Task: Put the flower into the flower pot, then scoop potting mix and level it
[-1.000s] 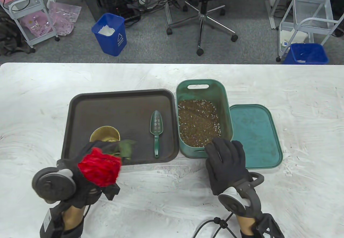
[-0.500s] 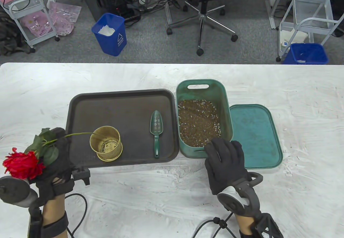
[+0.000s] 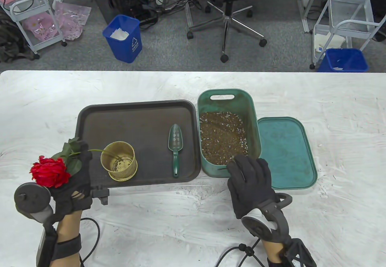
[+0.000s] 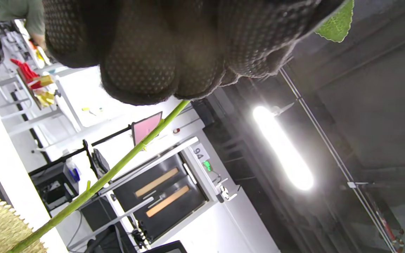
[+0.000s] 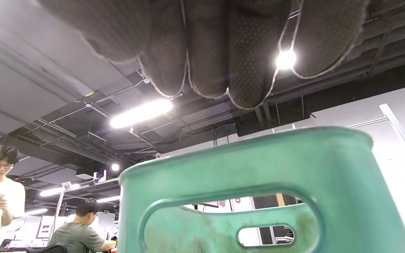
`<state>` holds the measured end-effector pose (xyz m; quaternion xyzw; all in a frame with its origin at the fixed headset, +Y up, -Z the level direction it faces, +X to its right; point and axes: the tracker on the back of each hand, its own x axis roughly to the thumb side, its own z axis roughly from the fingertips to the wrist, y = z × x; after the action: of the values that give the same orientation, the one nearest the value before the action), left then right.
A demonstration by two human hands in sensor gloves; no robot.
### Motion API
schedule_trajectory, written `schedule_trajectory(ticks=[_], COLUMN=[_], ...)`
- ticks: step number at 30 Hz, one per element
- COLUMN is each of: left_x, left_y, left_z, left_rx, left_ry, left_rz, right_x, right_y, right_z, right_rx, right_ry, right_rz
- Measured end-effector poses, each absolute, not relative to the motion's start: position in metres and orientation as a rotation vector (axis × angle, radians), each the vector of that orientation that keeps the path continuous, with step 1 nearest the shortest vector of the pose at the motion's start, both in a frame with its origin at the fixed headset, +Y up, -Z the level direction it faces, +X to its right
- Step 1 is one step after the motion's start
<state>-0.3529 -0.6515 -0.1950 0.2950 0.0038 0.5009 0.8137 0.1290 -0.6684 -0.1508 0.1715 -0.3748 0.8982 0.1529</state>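
left hand point(image 3: 74, 178) gripping flower point(image 3: 49, 172), stem tip entering flower pot point(image 3: 118, 164) on tray point(image 3: 135, 122); right hand point(image 3: 250, 179) lying flat, holding nothing, on soil bin point(image 3: 227, 98); advising tilting stem upright, seating centrally

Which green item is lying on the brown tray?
The green scoop, lying inside the tray. The soil bin and its lid sit on the table, right of it.
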Motion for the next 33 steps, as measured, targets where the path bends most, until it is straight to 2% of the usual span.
schedule_trajectory(ticks=[5, 10, 15, 19, 21, 24, 26, 30, 33], left_x=[-0.358, -0.362, -0.36, -0.359, -0.359, -0.358, -0.359, -0.36, -0.36], left_y=[-0.652, -0.653, -0.653, -0.651, -0.652, -0.651, -0.651, -0.651, -0.651], left_z=[-0.199, -0.199, -0.198, -0.198, -0.197, -0.197, -0.197, -0.197, -0.197], left_rx=[0.625, 0.614, 0.605, 0.604, 0.603, 0.602, 0.604, 0.608, 0.609], left_ry=[0.019, 0.036, 0.024, 0.012, 0.01, 0.006, 0.002, 0.007, 0.009], left_rz=[1.084, 1.126, 1.13, 1.114, 1.121, 1.126, 1.117, 1.121, 1.121], right_x=[0.125, 0.108, 0.041, -0.02, -0.044, -0.075, -0.093, -0.103, -0.103], right_y=[-0.671, -0.653, -0.612, -0.584, -0.58, -0.593, -0.616, -0.664, -0.695], right_z=[-0.152, -0.144, -0.14, -0.152, -0.171, -0.207, -0.236, -0.274, -0.288], right_rx=[0.514, 0.535, 0.685, 0.635, 0.554, 0.372, 0.206, -0.116, -0.325], right_ry=[-1.048, -1.135, -1.097, -0.989, -0.813, -0.427, -0.125, 0.383, 0.617], right_rz=[2.6, 2.56, 2.585, 2.789, 2.873, 2.974, 3.097, 3.255, 3.279])
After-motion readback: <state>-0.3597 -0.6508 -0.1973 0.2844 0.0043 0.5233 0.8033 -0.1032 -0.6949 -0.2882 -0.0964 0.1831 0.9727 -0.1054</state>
